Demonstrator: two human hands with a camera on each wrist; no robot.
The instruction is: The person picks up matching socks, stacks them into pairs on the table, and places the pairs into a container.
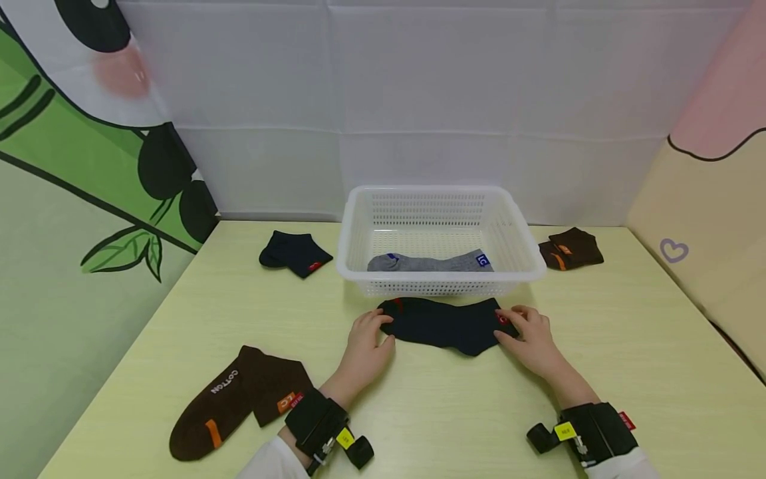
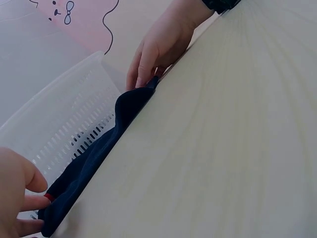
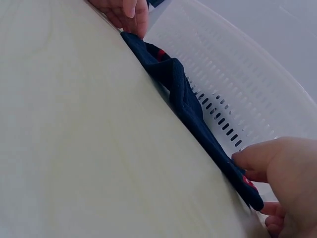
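Observation:
A navy sock (image 1: 445, 324) lies crosswise on the table in front of the white basket, with red marks at both ends. My left hand (image 1: 367, 342) touches its left end with the fingertips, the thumb apart from the cloth. At the other end my right hand (image 1: 532, 339) rests its fingertips on the cuff by the red logo, thumb and forefinger spread. In the right wrist view, the navy sock (image 3: 193, 121) has a raised fold along its middle. Fingers of the left hand (image 2: 32, 203) meet the sock's edge in the left wrist view.
The white basket (image 1: 443, 287) holds a grey sock (image 1: 425, 263). A folded navy pair (image 1: 293, 251) lies left of it, a folded brown pair (image 1: 574, 249) right of it. Two brown socks (image 1: 215, 406) lie by my left forearm. A cloth-covered wall (image 1: 431, 80) stands behind.

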